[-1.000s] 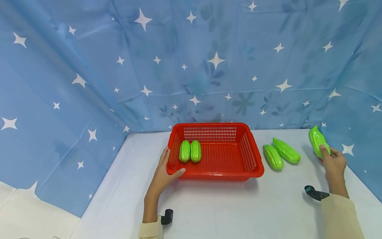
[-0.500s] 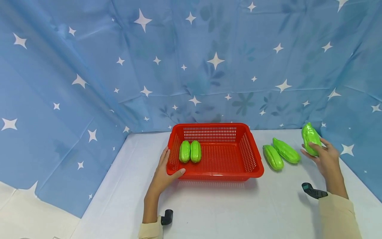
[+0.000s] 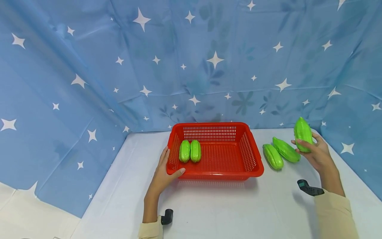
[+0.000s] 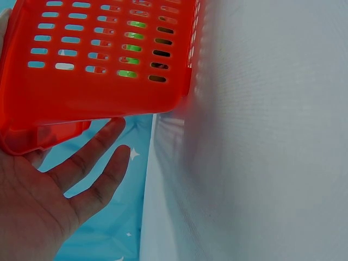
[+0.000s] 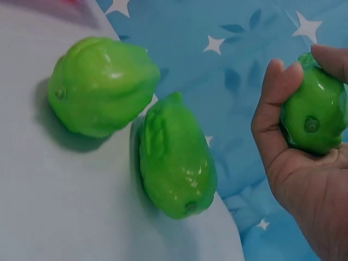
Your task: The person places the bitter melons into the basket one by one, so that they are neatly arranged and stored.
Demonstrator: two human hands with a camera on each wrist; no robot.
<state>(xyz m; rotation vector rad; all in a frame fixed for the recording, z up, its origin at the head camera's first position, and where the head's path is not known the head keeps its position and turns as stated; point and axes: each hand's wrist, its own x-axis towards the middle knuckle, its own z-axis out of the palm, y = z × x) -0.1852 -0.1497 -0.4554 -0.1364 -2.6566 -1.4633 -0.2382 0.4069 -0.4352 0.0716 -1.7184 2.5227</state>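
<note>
My right hand [image 3: 320, 152] holds a glossy green bitter melon [image 3: 303, 132] up off the table, its pointed end away from me. In the right wrist view, fingers and thumb curl round this bitter melon [image 5: 314, 111]. Two more bitter melons, one nearer [image 3: 273, 157] and one behind it [image 3: 286, 150], lie side by side to the left of that hand. My left hand [image 3: 162, 176] rests at the front left corner of a red slotted basket [image 3: 212, 173], thumb over the rim. Its fingers look spread and fairly straight in the left wrist view. Inside the basket, two bitter melons [image 3: 190, 151] lie together at the left.
A white cloth covers the table [image 3: 215, 209]. Blue star-patterned cloth [image 3: 191, 66] rises behind the basket and along both sides. A black wrist device sits on each forearm, one left [image 3: 167, 216] and one right [image 3: 308, 189].
My right hand has carried the bitter melon leftward and slightly up, turning it more upright in the head view. The left hand, basket and other bitter melons stay in place.
</note>
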